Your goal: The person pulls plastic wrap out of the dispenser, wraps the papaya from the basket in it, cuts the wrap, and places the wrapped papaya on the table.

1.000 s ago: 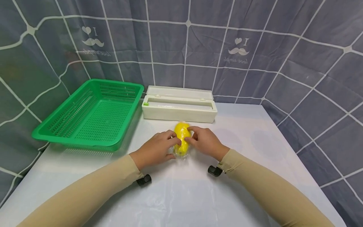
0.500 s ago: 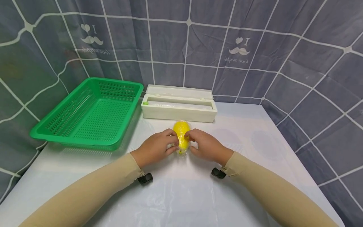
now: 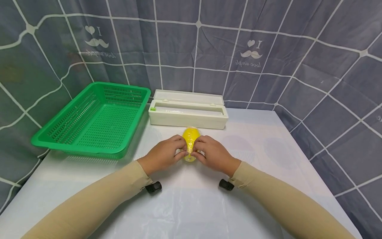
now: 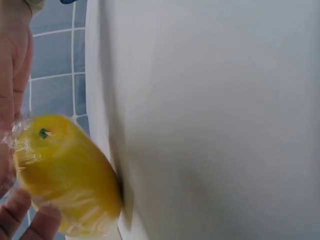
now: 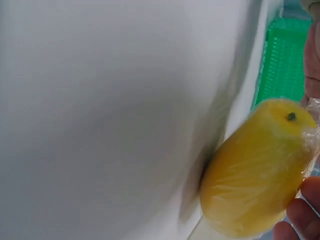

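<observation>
A long yellow fruit (image 3: 191, 133) with a small green stem end lies on the white table, wrapped in clear cling film (image 4: 29, 150). From its left side my left hand (image 3: 162, 152) pinches the film over the near half of the fruit between thumb and curled fingers. My right hand (image 3: 215, 153) does likewise from the right, with its thumb close to the left thumb. Wrinkled film gathers by the fingers in both wrist views, where the fruit (image 5: 257, 170) shows under it. The hands partly cover the fruit's sides in the head view.
Behind the fruit stands a white cling film dispenser (image 3: 188, 119), its lid raised and a roll inside. A green perforated basket (image 3: 128, 142) sits at the back left. A grey checked curtain (image 3: 176, 43) borders the table (image 3: 191, 205) behind and at the sides.
The fruit has straightened slightly. Both hands have closed in on its near half, fingers bending to pinch the film, and the thumbs have come closer together.
</observation>
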A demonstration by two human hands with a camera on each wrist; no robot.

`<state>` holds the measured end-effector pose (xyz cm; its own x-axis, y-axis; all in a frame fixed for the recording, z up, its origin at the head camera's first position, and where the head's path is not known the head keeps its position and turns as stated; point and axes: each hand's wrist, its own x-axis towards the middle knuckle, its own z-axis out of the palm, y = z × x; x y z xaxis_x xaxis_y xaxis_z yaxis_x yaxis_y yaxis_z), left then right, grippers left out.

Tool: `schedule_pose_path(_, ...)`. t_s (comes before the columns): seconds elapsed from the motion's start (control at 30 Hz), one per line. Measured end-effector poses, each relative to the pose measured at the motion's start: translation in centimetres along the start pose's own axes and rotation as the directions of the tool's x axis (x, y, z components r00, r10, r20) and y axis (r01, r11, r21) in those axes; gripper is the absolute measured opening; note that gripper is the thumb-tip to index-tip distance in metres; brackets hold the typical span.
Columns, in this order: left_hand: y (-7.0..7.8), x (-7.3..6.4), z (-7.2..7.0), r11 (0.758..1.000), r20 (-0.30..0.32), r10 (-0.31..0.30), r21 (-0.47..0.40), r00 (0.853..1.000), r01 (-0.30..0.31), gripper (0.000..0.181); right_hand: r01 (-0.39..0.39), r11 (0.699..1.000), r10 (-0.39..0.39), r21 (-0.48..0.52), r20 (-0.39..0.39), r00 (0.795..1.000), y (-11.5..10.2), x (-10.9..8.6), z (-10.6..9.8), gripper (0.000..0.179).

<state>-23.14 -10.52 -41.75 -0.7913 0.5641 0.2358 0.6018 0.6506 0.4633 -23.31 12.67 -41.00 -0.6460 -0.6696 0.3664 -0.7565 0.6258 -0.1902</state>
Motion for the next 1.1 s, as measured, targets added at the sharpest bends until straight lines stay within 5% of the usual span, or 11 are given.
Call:
schedule_pose_path(0.2, 0.1, 0.3, 0.0, 0.999, -0.003, 0.013, 0.037, 1.000, -0.012, 0.031, -0.059, 0.998, 0.059, 0.034, -0.008, 0.998, -0.1, 0.3, 0.0, 0.016)
schedule_pose_path(0.37, 0.1, 0.5, 0.3, 0.997, -0.042, 0.023, 0.080, 0.999, -0.020, 0.017, -0.087, 0.992, 0.086, 0.088, 0.008, 0.996, -0.2, 0.5, -0.2, 0.016)
schedule_pose_path(0.6, -0.3, 0.6, 0.4, 0.997, -0.033, -0.049, -0.058, 0.998, 0.047, 0.013, -0.095, 0.987, 0.083, 0.127, 0.098, 0.992, 0.2, 0.5, -0.5, 0.014)
schedule_pose_path(0.77, -0.3, 0.9, 0.2, 0.989, -0.008, -0.090, -0.119, 0.996, 0.088, 0.018, -0.090, 0.990, 0.085, 0.112, 0.047, 0.995, 0.2, 0.8, 0.0, 0.012)
schedule_pose_path(1.1, -0.7, 1.4, -0.5, 0.974, 0.037, -0.113, -0.195, 0.993, 0.118, 0.010, -0.181, 0.942, 0.191, 0.282, -0.007, 0.982, 0.1, 1.1, 0.4, 0.011)
